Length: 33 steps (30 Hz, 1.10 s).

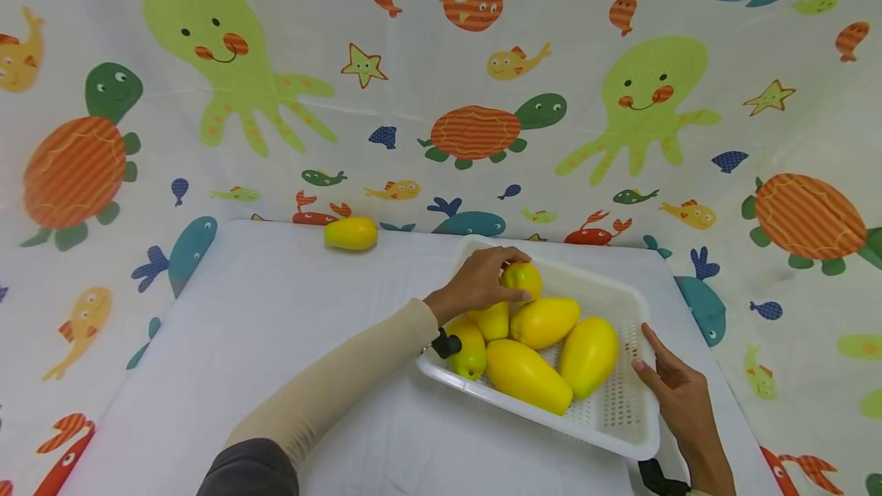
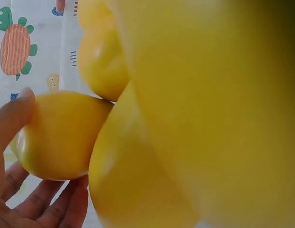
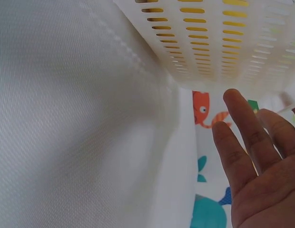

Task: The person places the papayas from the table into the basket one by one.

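Note:
A white plastic basket with slotted walls holds several smooth yellow fruits, long and rounded like mangoes, one of them being a fruit at the right. Reaching over the basket's far left part, my left hand grips one yellow fruit between thumb and fingers. In the left wrist view, this gripped fruit touches a neighbouring fruit. At the basket's right rim my right hand holds on with thumb and forefinger. Its other fingers extend apart from the slotted wall in the right wrist view.
Another yellow fruit lies alone near the back edge of the white-covered table, left of the basket. Behind the table hangs a cloth printed with sea animals.

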### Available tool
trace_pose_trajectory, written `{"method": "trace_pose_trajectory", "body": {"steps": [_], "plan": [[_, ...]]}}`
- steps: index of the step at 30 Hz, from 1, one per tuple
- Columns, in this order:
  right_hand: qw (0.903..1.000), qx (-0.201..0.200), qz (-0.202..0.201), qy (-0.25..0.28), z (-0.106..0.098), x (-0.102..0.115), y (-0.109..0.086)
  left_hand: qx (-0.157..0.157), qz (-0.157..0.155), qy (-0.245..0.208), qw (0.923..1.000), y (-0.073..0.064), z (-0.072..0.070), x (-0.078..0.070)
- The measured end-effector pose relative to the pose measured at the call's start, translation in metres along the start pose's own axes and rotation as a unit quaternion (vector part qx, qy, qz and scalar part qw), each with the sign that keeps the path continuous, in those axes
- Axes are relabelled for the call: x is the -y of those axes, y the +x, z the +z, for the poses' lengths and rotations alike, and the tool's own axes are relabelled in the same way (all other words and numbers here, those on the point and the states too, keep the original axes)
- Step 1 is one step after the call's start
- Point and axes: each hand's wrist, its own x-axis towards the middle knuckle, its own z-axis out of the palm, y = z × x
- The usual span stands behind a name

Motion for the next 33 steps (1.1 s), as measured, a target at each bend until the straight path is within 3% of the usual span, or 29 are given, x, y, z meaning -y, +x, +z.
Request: {"method": "trace_pose_trajectory", "body": {"steps": [6, 21, 33], "plan": [[0.9999, 0.000, -0.008, 0.006, 0.000, 0.001, -0.001, -0.011, -0.014, -0.005, 0.9998, 0.002, 0.000, 0.001], [1.0000, -0.005, 0.005, -0.003, 0.002, 0.000, 0.000, -0.031, -0.007, 0.036, 0.9988, 0.006, -0.002, 0.000], [0.9998, -0.005, 0.018, -0.009, 0.003, 0.000, 0.001, 0.003, 0.015, 0.041, 0.9991, 0.012, -0.006, 0.006]]}}
